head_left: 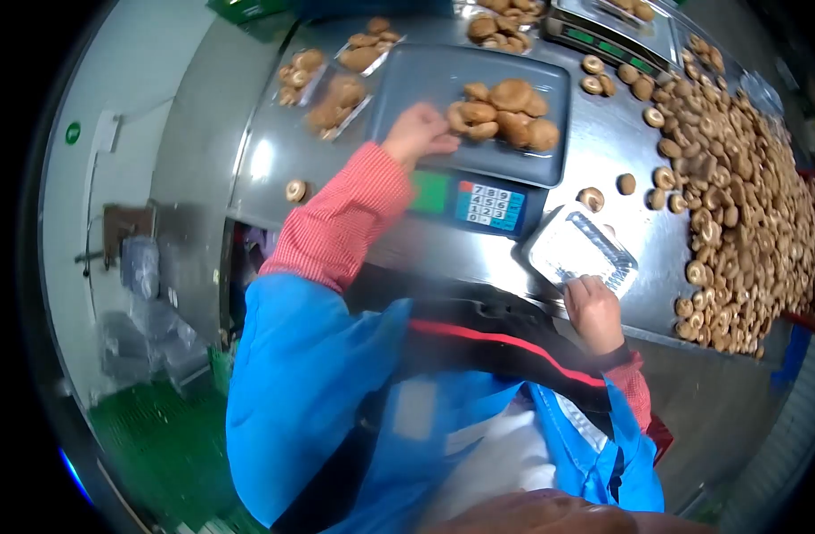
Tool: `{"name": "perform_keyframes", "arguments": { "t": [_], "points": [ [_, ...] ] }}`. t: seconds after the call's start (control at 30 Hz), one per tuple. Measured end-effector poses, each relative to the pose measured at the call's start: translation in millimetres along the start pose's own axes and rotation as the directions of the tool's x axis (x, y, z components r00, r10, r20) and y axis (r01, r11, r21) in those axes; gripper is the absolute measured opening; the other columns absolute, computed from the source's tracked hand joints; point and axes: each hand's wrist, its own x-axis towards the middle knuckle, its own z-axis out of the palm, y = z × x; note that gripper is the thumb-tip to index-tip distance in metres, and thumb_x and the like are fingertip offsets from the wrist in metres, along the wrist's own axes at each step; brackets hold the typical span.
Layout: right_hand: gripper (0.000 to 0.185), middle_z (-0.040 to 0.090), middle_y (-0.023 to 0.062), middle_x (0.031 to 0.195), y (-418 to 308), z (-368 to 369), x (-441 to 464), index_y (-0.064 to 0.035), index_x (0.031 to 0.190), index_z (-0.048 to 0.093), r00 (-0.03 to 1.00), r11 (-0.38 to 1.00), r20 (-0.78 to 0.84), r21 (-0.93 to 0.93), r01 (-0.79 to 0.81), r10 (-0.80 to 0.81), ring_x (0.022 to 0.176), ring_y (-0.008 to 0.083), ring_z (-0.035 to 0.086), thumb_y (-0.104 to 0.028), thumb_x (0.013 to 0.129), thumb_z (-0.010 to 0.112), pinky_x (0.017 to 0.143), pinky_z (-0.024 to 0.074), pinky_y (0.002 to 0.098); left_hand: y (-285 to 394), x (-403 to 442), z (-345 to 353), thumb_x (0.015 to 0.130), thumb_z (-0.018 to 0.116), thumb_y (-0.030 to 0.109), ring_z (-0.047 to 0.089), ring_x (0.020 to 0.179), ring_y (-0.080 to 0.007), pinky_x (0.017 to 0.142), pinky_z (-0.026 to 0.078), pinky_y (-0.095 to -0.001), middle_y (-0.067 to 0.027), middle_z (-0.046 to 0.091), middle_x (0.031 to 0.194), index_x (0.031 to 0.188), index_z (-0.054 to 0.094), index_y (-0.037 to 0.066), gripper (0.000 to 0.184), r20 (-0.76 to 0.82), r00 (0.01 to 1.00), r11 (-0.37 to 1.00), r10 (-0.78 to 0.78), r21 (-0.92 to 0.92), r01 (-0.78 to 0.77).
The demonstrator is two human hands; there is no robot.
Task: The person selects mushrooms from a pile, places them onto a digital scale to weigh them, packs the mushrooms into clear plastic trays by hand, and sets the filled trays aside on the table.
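My left hand (419, 133) is over the left part of the grey scale pan (407, 76), slightly blurred. Its fingers are a little apart, their tips beside a pile of brown mushrooms (512, 111). Clear plastic shows at the pile's lower edge. Below the pan are the scale's keypad (489, 207) and green display (430, 192). My right hand (594, 313) is closed on the near rim of a clear plastic tray (575, 249), which is tilted at the scale's lower right corner. One mushroom (592, 198) sits just beyond the tray.
A large heap of loose mushrooms (746, 205) covers the right of the metal table (648, 267). Filled packs (339, 102) stand at the upper left, with a single mushroom (295, 190) below them. Another scale (603, 40) is at the back. Green crates (167, 445) are at lower left.
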Motion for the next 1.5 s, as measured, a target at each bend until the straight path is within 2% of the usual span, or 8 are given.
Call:
{"name": "perform_keyframes", "arguments": {
  "t": [0.3, 0.47, 0.53, 0.67, 0.8, 1.07, 1.2, 1.5],
  "points": [
    [0.026, 0.069, 0.016, 0.079, 122, 5, 86, -0.0078, 0.105, 0.063, 0.754, 0.754, -0.03, 0.072, -0.653, 0.656, 0.075, 0.0342, 0.067, -0.029, 0.091, 0.061, 0.069, 0.0513, 0.0428, 1, 2, -1, 0.095, 0.057, 0.008, 0.068, 0.082, -0.0201, 0.072, 0.061, -0.0289, -0.0081, 0.056, 0.093, 0.097, 0.048, 0.004, 0.01, 0.032, 0.999, 0.999, -0.004, 0.05, 0.002],
    [0.037, 0.067, 0.0181, 0.109, 160, 31, 121, -0.0101, 0.121, 0.058, 0.69, 0.715, 0.267, 0.007, -0.699, 0.672, 0.1, 0.0329, 0.065, -0.032, 0.091, 0.061, 0.086, 0.0507, 0.0388, 1, 0, 0, 0.096, 0.055, 0.009, 0.067, 0.081, -0.0186, 0.072, 0.061, -0.0289, -0.0077, 0.056, 0.093, 0.099, 0.047, 0.003, 0.01, 0.034, 0.999, 0.998, -0.013, 0.059, 0.011],
    [0.038, 0.067, 0.0197, 0.106, 173, 21, 127, -0.0093, 0.119, 0.058, 0.698, 0.697, 0.027, 0.039, -0.716, 0.715, 0.097, 0.0361, 0.065, -0.031, 0.088, 0.064, 0.084, 0.0505, 0.0424, -1, 1, 0, 0.096, 0.055, 0.009, 0.067, 0.081, -0.0184, 0.072, 0.061, -0.0288, -0.0076, 0.056, 0.093, 0.099, 0.047, 0.003, 0.011, 0.04, 0.999, 0.999, 0.001, 0.044, -0.003],
    [0.043, 0.068, 0.0243, 0.094, 236, 60, 118, -0.0062, 0.117, 0.056, 0.734, 0.725, -0.036, -0.131, -0.677, 0.679, 0.089, 0.0394, 0.066, -0.035, 0.086, 0.064, 0.08, 0.0517, 0.0455, -5, 4, -3, 0.096, 0.056, 0.01, 0.067, 0.082, -0.0192, 0.071, 0.061, -0.0301, -0.0077, 0.056, 0.095, 0.098, 0.047, 0.005, 0.011, 0.063, 0.998, 1.0, -0.004, 0.016, 0.003],
    [0.04, 0.068, 0.0162, 0.085, 183, 28, 151, -0.0048, 0.111, 0.058, 0.737, 0.719, -0.107, 0.35, -0.6, 0.667, 0.076, 0.0308, 0.067, -0.032, 0.085, 0.069, 0.073, 0.0527, 0.0365, -9, 4, -3, 0.095, 0.057, 0.01, 0.067, 0.083, -0.0207, 0.07, 0.06, -0.0303, -0.0073, 0.055, 0.094, 0.097, 0.046, 0.005, 0.011, 0.063, 0.998, 1.0, 0.01, -0.024, -0.008],
    [0.039, 0.059, 0.0099, 0.089, -16, -27, 247, -0.0056, 0.098, 0.056, 0.871, 0.975, -0.469, 0.081, 0.207, -0.146, 0.086, 0.0307, 0.058, -0.02, 0.07, 0.079, 0.075, 0.0476, 0.0383, -11, 3, 5, 0.095, 0.056, 0.011, 0.067, 0.085, -0.0205, 0.072, 0.06, -0.0303, -0.008, 0.056, 0.095, 0.099, 0.046, 0.004, 0.012, 0.066, 0.998, 1.0, 0.019, -0.006, -0.019],
    [0.018, 0.057, 0.0077, 0.092, -43, 6, 282, -0.0119, 0.092, 0.063, 0.938, 0.964, -0.241, -0.156, 0.215, -0.248, 0.093, 0.0286, 0.055, -0.02, 0.077, 0.069, 0.075, 0.046, 0.0418, -16, 5, 6, 0.094, 0.057, 0.011, 0.067, 0.085, -0.0224, 0.074, 0.06, -0.0327, -0.0088, 0.056, 0.096, 0.099, 0.046, 0.004, 0.013, 0.072, 0.997, 0.999, 0.019, -0.044, -0.016],
    [0.019, 0.058, 0.0125, 0.088, -9, -22, 205, -0.0053, 0.101, 0.066, 0.885, 0.988, -0.453, 0.054, 0.147, -0.107, 0.081, 0.0322, 0.057, -0.01, 0.082, 0.067, 0.07, 0.0467, 0.0399, -17, 2, 0, 0.093, 0.058, 0.007, 0.068, 0.086, -0.0283, 0.075, 0.06, -0.0367, -0.009, 0.053, 0.098, 0.096, 0.045, 0.005, 0.013, 0.058, 0.996, 0.981, 0.071, -0.183, -0.059]
  ]
}}
